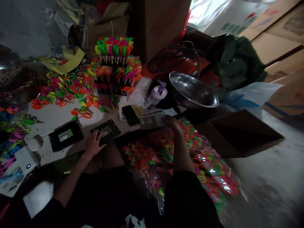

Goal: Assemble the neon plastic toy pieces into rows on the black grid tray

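The left hand [93, 144] rests open, fingers spread, on a black grid tray [105, 130] at the table [54, 118] edge. The right hand [172, 122] touches a grey card [152, 121] beside a phone [130, 115]; its grip cannot be determined.

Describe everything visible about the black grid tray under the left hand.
The black grid tray is a flat, dark rectangular piece, seemingly plastic, its top divided into small cells with a pale patch near the middle. It lies flat and slightly skewed on the white tabletop, beside a similar tray. The left hand rests fingers on its near edge.
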The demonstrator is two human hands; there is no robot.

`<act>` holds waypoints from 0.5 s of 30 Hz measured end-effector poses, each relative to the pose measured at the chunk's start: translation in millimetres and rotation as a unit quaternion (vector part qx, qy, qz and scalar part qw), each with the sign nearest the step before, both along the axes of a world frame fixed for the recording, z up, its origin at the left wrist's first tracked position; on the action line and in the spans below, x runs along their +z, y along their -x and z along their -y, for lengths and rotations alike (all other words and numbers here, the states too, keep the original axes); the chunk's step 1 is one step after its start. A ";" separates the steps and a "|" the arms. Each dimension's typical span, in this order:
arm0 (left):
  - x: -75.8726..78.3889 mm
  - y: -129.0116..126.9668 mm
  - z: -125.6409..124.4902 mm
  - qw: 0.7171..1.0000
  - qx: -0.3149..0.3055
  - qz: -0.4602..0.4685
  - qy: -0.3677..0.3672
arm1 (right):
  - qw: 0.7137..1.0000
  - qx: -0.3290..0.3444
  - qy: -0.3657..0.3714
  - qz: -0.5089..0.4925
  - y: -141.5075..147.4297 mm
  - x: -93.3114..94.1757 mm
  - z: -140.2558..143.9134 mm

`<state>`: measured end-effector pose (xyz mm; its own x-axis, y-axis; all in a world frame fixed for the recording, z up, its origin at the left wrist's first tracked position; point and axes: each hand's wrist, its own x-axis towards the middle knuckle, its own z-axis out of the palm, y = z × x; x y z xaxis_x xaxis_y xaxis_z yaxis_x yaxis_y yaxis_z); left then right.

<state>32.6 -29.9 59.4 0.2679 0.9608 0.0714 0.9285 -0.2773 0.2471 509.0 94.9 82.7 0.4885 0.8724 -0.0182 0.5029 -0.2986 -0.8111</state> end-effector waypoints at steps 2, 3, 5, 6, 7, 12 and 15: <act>-4.9 0.4 -0.9 0.999 -0.012 -0.031 0.013 | 0.998 -0.042 0.031 0.029 -16.5 1.1 -18.3; -5.4 0.4 0.1 0.999 -0.016 -0.040 0.017 | 0.997 -0.057 0.042 0.036 -18.0 1.3 -23.7; -3.0 1.2 4.7 0.999 -0.019 -0.045 0.022 | 0.992 -0.099 0.025 0.069 -10.3 0.2 -27.5; -0.6 2.1 7.9 0.999 -0.019 -0.039 0.024 | 0.988 -0.123 0.009 0.092 -1.7 -1.2 -26.2; 2.4 3.4 11.5 0.999 -0.019 -0.026 0.025 | 0.984 -0.136 -0.015 0.117 9.7 -3.1 -23.0; 22.7 12.2 17.7 0.992 -0.008 0.129 0.010 | 0.969 0.155 -0.178 0.073 104.9 -20.5 13.3; 35.6 16.0 -0.5 0.972 0.050 0.229 0.016 | 0.922 0.357 -0.138 -0.067 174.3 -33.0 34.9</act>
<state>16.6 -29.4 95.0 0.1207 0.9841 0.1301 0.7414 -0.1766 0.6474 334.7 60.0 49.6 -0.2016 0.9513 0.2333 0.3817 0.2956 -0.8757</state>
